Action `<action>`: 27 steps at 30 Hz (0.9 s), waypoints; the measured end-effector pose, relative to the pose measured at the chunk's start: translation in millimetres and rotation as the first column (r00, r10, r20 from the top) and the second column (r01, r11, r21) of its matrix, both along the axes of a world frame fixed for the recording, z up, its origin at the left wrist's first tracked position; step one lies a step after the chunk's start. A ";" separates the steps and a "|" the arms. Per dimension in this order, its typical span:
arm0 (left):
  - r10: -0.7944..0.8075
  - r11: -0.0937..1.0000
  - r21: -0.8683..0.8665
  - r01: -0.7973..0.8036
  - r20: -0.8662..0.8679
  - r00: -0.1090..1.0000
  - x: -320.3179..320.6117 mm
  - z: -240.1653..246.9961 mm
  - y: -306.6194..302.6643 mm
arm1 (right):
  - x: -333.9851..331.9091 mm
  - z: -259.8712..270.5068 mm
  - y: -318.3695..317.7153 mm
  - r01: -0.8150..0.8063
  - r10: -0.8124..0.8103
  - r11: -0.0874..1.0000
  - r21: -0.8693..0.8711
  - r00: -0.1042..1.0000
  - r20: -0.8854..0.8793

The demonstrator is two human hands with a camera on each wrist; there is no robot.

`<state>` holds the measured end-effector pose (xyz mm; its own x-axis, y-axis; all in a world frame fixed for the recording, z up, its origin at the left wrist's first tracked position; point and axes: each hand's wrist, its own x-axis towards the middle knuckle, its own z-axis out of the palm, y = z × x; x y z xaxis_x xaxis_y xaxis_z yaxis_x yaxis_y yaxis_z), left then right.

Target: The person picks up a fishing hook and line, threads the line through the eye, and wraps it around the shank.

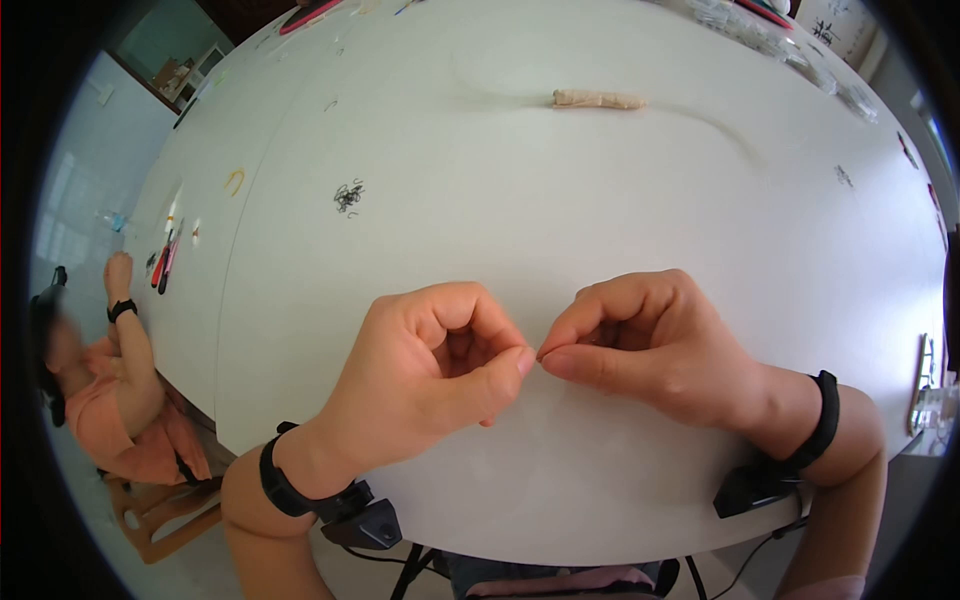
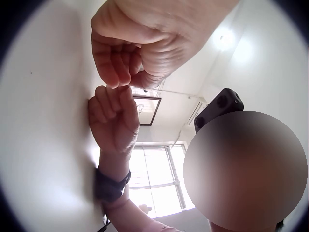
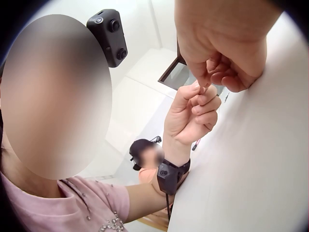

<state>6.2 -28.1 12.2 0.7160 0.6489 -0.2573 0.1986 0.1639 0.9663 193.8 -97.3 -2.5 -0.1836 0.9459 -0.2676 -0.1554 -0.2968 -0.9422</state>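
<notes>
So, both hands are up near the close edge of the white surface, tips pointing at each other. The left hand has its fingers curled over with the thumb brought up to the index finger, and the right hand mirrors it, thumb against index in a tight pinch. What they've got hold of seems to be one tiny bit, right where the two sets of fingertips come together. Only a dark speck shows at the right fingertips, way too small to tell what it is. From the head the tips look a hair apart; from the wrists they pretty much meet.

Beyond the hands, well apart from them, a beige roll lies sideways on the surface, with faint curved lines running off both ends. A loose pile of black bits sits past the left hand, and a smaller dark cluster lies way out to the right. Off left there's a yellow piece, then some red-and-black handled tools near another person in an orange top. Clear packets line the far right edge. Both wrists wear black straps with a little camera underneath.
</notes>
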 end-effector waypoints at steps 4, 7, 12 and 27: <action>-0.009 0.996 0.086 0.006 0.036 0.999 -1.4 -3.6 3.6 | -0.9 -1.1 -0.9 0.004 -0.005 1.000 0.027 0.999 0.042; 0.120 0.966 0.227 -0.124 0.029 0.992 -1.0 -5.6 18.8 | 0.6 0.2 -0.5 0.024 -0.025 1.000 0.005 0.999 0.046; 0.198 0.906 0.393 -0.158 -0.064 0.978 -4.8 -18.3 42.9 | 5.2 14.5 1.3 0.165 -0.177 0.983 0.082 0.970 0.168; 0.110 0.855 0.517 -0.031 -0.123 0.986 -7.9 -27.4 47.6 | 120.5 187.5 -142.5 0.359 -0.743 0.571 0.738 0.607 0.280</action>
